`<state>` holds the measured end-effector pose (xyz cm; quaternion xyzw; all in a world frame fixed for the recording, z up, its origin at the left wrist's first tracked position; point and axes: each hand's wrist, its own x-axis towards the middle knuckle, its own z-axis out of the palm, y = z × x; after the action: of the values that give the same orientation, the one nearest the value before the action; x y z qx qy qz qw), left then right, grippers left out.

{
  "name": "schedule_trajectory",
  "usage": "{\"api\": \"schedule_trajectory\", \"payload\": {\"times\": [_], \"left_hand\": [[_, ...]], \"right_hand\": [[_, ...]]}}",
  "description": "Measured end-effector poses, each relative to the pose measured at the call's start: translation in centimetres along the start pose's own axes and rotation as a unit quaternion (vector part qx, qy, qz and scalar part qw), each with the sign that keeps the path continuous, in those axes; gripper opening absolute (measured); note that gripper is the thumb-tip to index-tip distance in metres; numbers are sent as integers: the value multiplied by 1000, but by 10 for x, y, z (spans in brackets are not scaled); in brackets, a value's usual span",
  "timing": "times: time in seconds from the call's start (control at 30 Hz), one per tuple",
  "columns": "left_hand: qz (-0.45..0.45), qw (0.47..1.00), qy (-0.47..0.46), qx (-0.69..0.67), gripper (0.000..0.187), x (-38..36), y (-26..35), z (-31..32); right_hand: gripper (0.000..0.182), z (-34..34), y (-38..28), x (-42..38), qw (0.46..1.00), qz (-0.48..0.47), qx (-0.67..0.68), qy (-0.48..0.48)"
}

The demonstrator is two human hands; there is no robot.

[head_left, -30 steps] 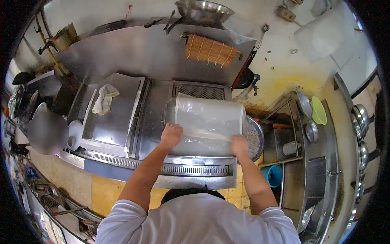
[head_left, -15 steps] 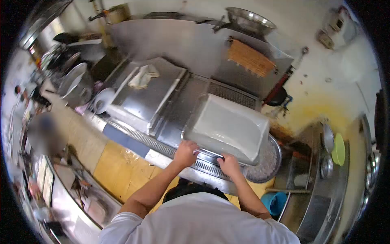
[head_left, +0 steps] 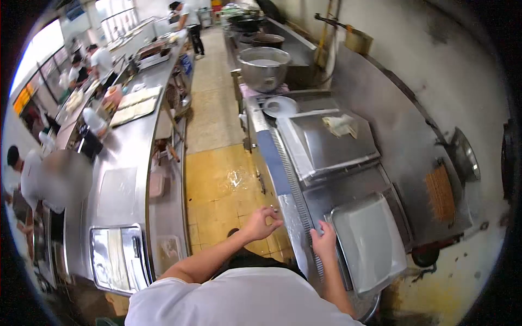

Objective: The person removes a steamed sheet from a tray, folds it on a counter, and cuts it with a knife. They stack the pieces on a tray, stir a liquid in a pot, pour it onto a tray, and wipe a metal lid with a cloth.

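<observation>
My left hand (head_left: 263, 224) is in the air over the yellow floor, left of the counter edge. Its fingers are loosely curved, thumb apart from them, with nothing seen between. Beside the near edge of a metal tray (head_left: 352, 274) is my right hand (head_left: 325, 240), thumb and fingers apart and holding nothing visible. A smooth, whitish sheet or layer (head_left: 375, 242) fills that tray, which rests on the steel counter (head_left: 321, 201). Farther along the counter lies a flat metal cover (head_left: 342, 144) with a crumpled cloth (head_left: 341, 125) on it.
Left of the aisle (head_left: 217, 185) runs a long steel worktable (head_left: 128, 182), bearing a tray (head_left: 92, 255) with a pale strip and a dark-handled tool. A large metal pot (head_left: 265, 73) and white dish (head_left: 280, 106) stand ahead. Several people, including a person (head_left: 190, 22), stand around the worktable.
Both hands have come off the tray's near edge and are now apart from it. The view has swung left, bringing the aisle and worktable into sight. The tray remains on the counter.
</observation>
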<state>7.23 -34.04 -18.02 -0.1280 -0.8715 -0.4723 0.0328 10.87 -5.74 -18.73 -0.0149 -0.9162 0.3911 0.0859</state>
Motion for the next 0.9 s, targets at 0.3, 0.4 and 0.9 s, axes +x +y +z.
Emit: {"api": "schedule_trajectory", "payload": {"times": [0.3,0.4,0.9], "left_hand": [[31,973,113,-200,39,15,72,-200],[166,956,153,-187,57,12,100,-290],[301,906,232,-184,80,-30,76,-490]], "right_hand": [[41,96,-108,87,995,-68,0,-77],[43,136,-162,114,989,-90,4,-114],[42,335,-371,177,921,-268,72,-274]]}}
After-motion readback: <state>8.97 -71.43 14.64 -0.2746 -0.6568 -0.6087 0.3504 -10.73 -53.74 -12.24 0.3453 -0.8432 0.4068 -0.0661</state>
